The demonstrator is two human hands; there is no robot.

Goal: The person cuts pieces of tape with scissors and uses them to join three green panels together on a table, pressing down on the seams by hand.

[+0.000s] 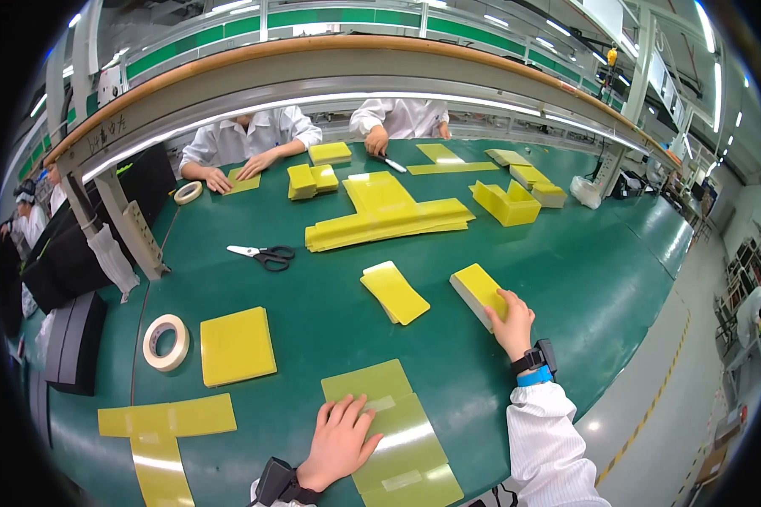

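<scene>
My left hand (340, 439) lies with its fingers stretched out on a strip of translucent yellow sheets (410, 456) joined by clear tape. My right hand (513, 324) grips the near end of a thick stack of yellow rectangular sheets (479, 290), thumb on one side and fingers on the other. Left of that stack lies a smaller, slightly fanned pile of yellow sheets (395, 292). A square stack of yellow sheets (238, 346) sits beyond my left hand. A T-shaped piece of taped yellow sheets (167, 417) lies at the near left.
A tape roll (166, 342) and black-handled scissors (271, 257) lie on the green table (330, 321). Farther back are stacked T-shaped yellow pieces (389, 211) and a folded yellow box form (506, 204). Two people work across the table beneath a lit overhead beam (347, 76).
</scene>
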